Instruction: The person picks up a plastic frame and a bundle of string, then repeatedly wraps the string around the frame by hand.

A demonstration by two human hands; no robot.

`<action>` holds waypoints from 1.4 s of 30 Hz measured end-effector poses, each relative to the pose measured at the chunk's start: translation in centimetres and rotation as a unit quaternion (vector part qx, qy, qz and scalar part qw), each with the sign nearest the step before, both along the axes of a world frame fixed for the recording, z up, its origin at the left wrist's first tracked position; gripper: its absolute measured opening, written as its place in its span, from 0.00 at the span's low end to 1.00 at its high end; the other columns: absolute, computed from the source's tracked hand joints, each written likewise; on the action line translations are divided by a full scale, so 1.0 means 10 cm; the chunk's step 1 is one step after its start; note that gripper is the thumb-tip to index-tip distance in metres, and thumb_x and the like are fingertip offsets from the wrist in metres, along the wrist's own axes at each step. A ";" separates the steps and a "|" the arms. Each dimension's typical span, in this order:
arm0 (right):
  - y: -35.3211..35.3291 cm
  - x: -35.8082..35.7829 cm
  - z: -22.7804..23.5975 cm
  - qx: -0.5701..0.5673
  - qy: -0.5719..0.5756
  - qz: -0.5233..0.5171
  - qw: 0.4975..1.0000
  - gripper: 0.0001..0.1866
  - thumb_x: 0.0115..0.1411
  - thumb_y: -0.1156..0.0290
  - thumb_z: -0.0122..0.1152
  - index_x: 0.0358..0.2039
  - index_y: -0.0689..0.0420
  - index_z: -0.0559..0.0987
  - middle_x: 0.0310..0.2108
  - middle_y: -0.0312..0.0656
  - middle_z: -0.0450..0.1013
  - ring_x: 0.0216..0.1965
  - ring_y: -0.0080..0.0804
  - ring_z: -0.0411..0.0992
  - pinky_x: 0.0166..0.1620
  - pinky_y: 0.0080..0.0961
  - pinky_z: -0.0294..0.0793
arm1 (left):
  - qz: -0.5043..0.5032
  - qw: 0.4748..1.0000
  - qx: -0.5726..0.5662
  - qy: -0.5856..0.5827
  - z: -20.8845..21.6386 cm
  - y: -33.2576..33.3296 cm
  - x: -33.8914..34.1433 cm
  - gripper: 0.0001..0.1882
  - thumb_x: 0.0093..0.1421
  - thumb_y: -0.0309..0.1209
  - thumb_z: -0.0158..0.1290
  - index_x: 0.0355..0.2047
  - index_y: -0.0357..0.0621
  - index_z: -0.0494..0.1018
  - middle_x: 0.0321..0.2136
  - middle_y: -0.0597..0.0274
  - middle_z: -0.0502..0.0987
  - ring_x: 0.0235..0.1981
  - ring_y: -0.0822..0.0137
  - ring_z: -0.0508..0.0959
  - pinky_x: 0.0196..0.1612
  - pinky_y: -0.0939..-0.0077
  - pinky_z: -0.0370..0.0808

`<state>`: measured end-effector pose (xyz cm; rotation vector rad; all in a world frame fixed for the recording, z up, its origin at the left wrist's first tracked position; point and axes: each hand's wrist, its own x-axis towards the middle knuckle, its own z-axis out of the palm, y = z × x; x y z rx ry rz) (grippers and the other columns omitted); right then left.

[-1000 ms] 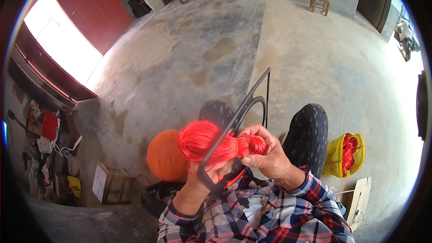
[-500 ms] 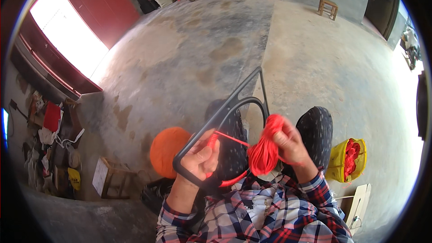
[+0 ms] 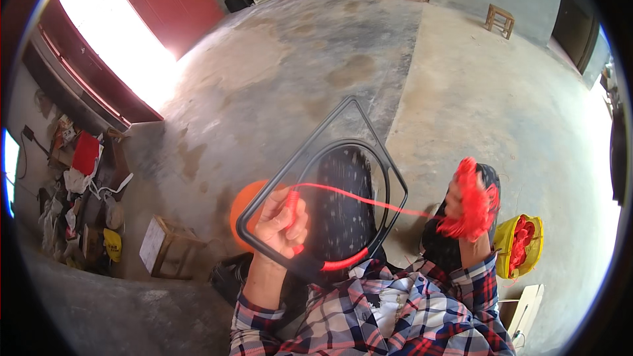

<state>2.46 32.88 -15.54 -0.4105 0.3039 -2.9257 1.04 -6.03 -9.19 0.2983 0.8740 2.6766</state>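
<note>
My left hand [image 3: 280, 227] is closed on the lower left of a dark diamond-shaped frame [image 3: 244, 225] with a round ring inside it. Red cord is wound round the ring under my fingers, and a red-wrapped stretch [image 3: 346, 260] shows at the ring's bottom. From my left hand a strand of cord [image 3: 356, 195] runs right, across the ring opening. It leads to a skein of red cord [image 3: 476, 207] gripped in my right hand [image 3: 454, 206], above my right knee. The skein is smeared by motion and partly covers those fingers.
A yellow bag [image 3: 539, 240] of red cord stands right of my right leg, with a pale board [image 3: 525, 311] below it. An orange round thing [image 3: 241, 206] lies behind my left hand. A small wooden stool [image 3: 161, 245] and piled clutter [image 3: 86, 165] are at left.
My right hand has swung out to the right with the skein, lengthening the strand. The frame has turned and tilted slightly in my left hand. The whole view has shifted a little.
</note>
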 end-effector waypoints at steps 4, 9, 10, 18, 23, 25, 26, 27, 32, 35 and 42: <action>-0.30 0.18 -0.18 0.676 -0.090 -0.127 0.720 0.21 0.57 0.57 0.63 0.42 0.60 0.73 0.25 0.44 0.73 0.26 0.31 0.73 0.29 0.29 0.72 | -0.013 0.999 -0.031 0.031 0.03 -0.03 0.00 0.19 0.66 0.34 0.48 0.56 0.45 0.66 0.31 0.54 0.71 0.16 0.74 0.62 0.14 0.83 0.55; -0.73 0.27 -0.13 0.884 0.097 -0.134 0.437 0.24 0.53 0.55 0.65 0.39 0.62 0.71 0.25 0.58 0.75 0.30 0.55 0.75 0.32 0.43 0.74 | -0.102 0.993 -0.053 -0.035 0.14 -0.04 0.01 0.21 0.66 0.43 0.44 0.44 0.36 0.71 0.22 0.60 0.70 0.14 0.74 0.62 0.13 0.80 0.56; -0.79 0.28 -0.11 0.902 0.111 -0.117 0.400 0.25 0.53 0.53 0.64 0.39 0.62 0.71 0.24 0.57 0.75 0.30 0.56 0.75 0.32 0.44 0.74 | -0.105 0.993 -0.051 -0.032 0.17 -0.02 0.02 0.21 0.66 0.43 0.44 0.44 0.36 0.71 0.22 0.60 0.70 0.14 0.74 0.62 0.13 0.80 0.56; -0.94 0.10 0.38 0.752 0.065 -0.129 0.643 0.20 0.58 0.60 0.63 0.41 0.63 0.70 0.33 0.53 0.76 0.34 0.41 0.77 0.39 0.36 0.76 | -0.061 0.991 -0.115 0.014 0.41 0.38 0.21 0.31 0.63 0.36 0.52 0.62 0.35 0.59 0.47 0.46 0.71 0.18 0.71 0.69 0.17 0.78 0.66; -1.16 -0.29 0.81 0.362 -0.032 -0.015 0.932 0.16 0.60 0.72 0.61 0.46 0.63 0.70 0.41 0.43 0.74 0.43 0.28 0.73 0.47 0.24 0.72 | -0.227 0.974 -0.009 0.005 0.52 0.77 0.33 0.28 0.67 0.47 0.42 0.53 0.31 0.67 0.35 0.48 0.75 0.18 0.71 0.70 0.20 0.79 0.67; -1.27 -0.39 0.96 0.213 0.117 0.115 0.963 0.11 0.59 0.73 0.62 0.42 0.60 0.75 0.43 0.42 0.74 0.44 0.26 0.72 0.48 0.25 0.70 | -0.274 0.956 0.042 -0.097 0.61 0.89 0.35 0.29 0.67 0.48 0.40 0.52 0.29 0.66 0.34 0.46 0.74 0.19 0.69 0.71 0.20 0.77 0.67; -1.29 -0.41 1.06 0.279 0.226 0.072 0.931 0.08 0.58 0.74 0.62 0.38 0.60 0.78 0.43 0.43 0.74 0.45 0.27 0.71 0.48 0.27 0.70 | -0.236 0.969 -0.061 -0.038 0.64 0.92 0.32 0.29 0.66 0.48 0.38 0.50 0.30 0.66 0.34 0.44 0.74 0.19 0.63 0.72 0.19 0.73 0.69; -1.31 -0.41 1.16 0.340 0.329 0.030 0.881 0.05 0.57 0.74 0.62 0.34 0.59 0.80 0.44 0.43 0.73 0.46 0.27 0.70 0.48 0.28 0.70 | -0.193 0.968 -0.161 0.021 0.65 0.93 0.31 0.30 0.65 0.49 0.37 0.48 0.30 0.66 0.33 0.41 0.73 0.18 0.57 0.73 0.17 0.68 0.71; -1.29 -0.36 1.13 0.365 0.205 -0.033 0.908 0.10 0.57 0.72 0.61 0.39 0.62 0.80 0.52 0.43 0.69 0.50 0.29 0.69 0.52 0.26 0.68 | -0.220 0.962 0.083 -0.137 0.53 0.97 0.33 0.22 0.60 0.34 0.50 0.49 0.30 0.66 0.38 0.43 0.75 0.38 0.56 0.78 0.39 0.70 0.76; -1.16 -0.24 0.85 0.451 0.072 -0.049 0.888 0.19 0.57 0.77 0.59 0.50 0.59 0.74 0.49 0.39 0.70 0.48 0.26 0.69 0.53 0.26 0.69 | -0.244 0.955 0.139 -0.094 0.21 0.69 0.23 0.24 0.60 0.38 0.51 0.50 0.31 0.66 0.41 0.46 0.74 0.36 0.58 0.77 0.38 0.70 0.75; -1.28 0.19 0.85 0.324 0.029 0.017 0.945 0.31 0.51 0.85 0.65 0.55 0.57 0.66 0.47 0.36 0.70 0.47 0.23 0.70 0.50 0.23 0.71 | 0.011 0.994 -0.031 -0.108 0.30 0.79 0.19 0.20 0.61 0.41 0.51 0.47 0.38 0.71 0.35 0.52 0.77 0.17 0.67 0.71 0.14 0.80 0.64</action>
